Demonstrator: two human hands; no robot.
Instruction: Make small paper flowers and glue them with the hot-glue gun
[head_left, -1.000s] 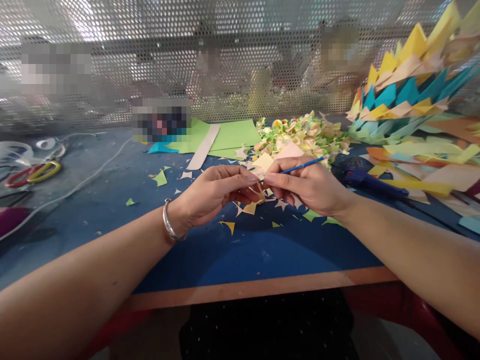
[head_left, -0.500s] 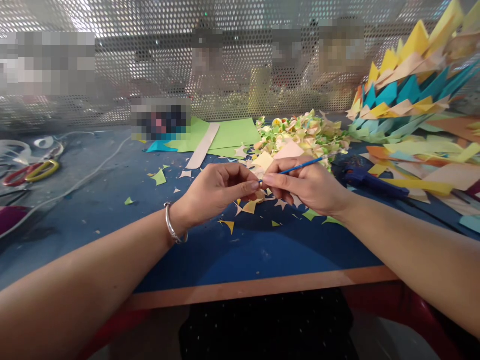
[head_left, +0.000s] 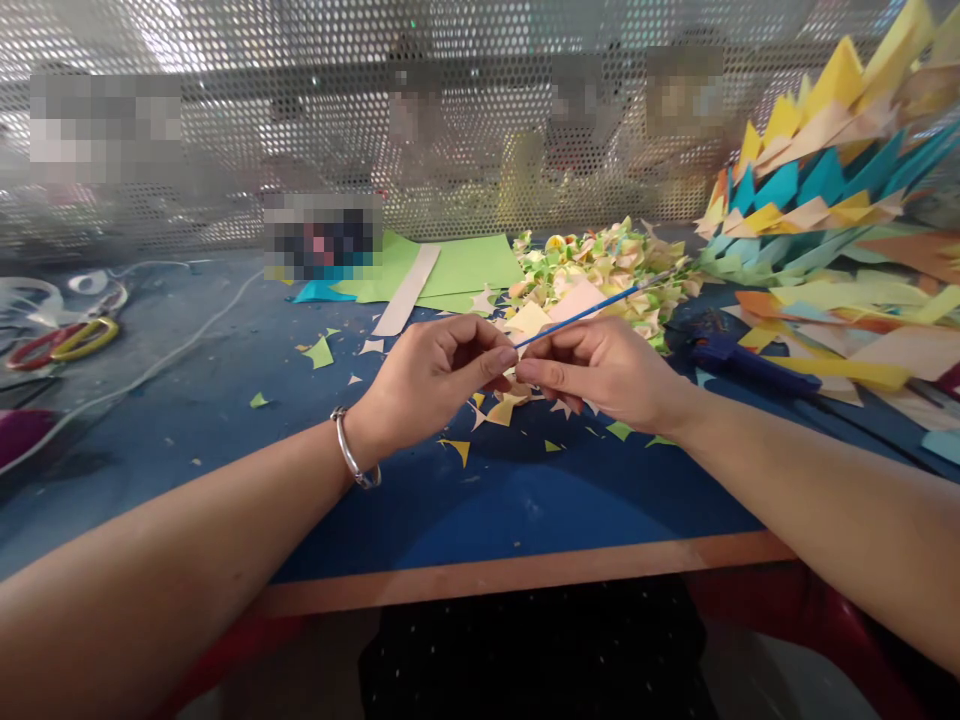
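In front of me, both hands meet over the table. Between thumb and fingertips, my left hand [head_left: 442, 375] pinches the lower end of a thin blue stick [head_left: 577, 320], which slants up to the right and has a pale tip. Fingers curled, my right hand [head_left: 592, 370] is closed just under the stick, its thumb tip almost against the left fingertips. What lies between the right fingertips is hidden. Small star-shaped and triangular paper scraps [head_left: 501, 410] lie beneath the hands.
Behind the hands is a heap of tiny folded paper pieces [head_left: 592, 265], beside green sheets [head_left: 472, 262] and a pale strip [head_left: 407, 290]. A blue glue gun [head_left: 750, 365] and a spiky paper construction [head_left: 817, 180] stand right; scissors [head_left: 86, 340] and a white cord [head_left: 150, 378] lie left.
The blue stick has shifted up and left, away from the right thumb and forefinger, and its lower end is now in the left fingertips. The right hand has moved slightly left.
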